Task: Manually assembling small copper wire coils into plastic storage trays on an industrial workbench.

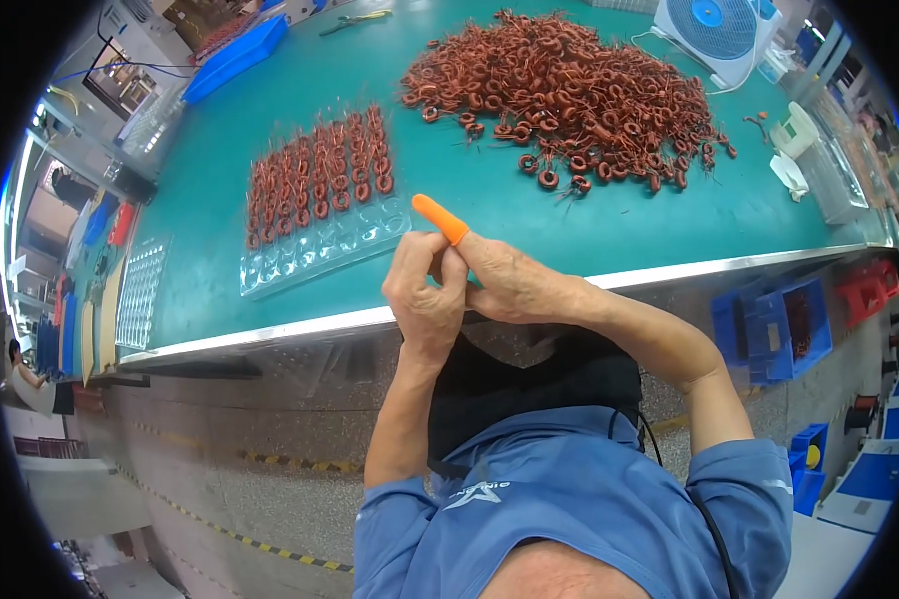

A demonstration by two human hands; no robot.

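My left hand (pixel 425 292) and my right hand (pixel 517 278) meet over the near edge of the green table. The left fingers are curled, thumb and index pinched together; whatever they hold is hidden. An orange finger cot (pixel 438 219) covers the right index finger, which points up and left. The other right fingers are folded behind the left hand, and I cannot see what is in them. Just left of my hands lies a transparent plastic tray (pixel 310 268) with round pockets. Copper-wound ring coils (pixel 320 190) stand in its far rows; its near rows show bare pockets.
A large heap of ring coils (pixel 579 100) covers the table's far middle. Behind it stands a blue and white fan (pixel 709 25). Pliers (pixel 355 22) and a blue tray (pixel 235 60) lie at the far left. Blue bins (pixel 769 334) sit below the table's right side.
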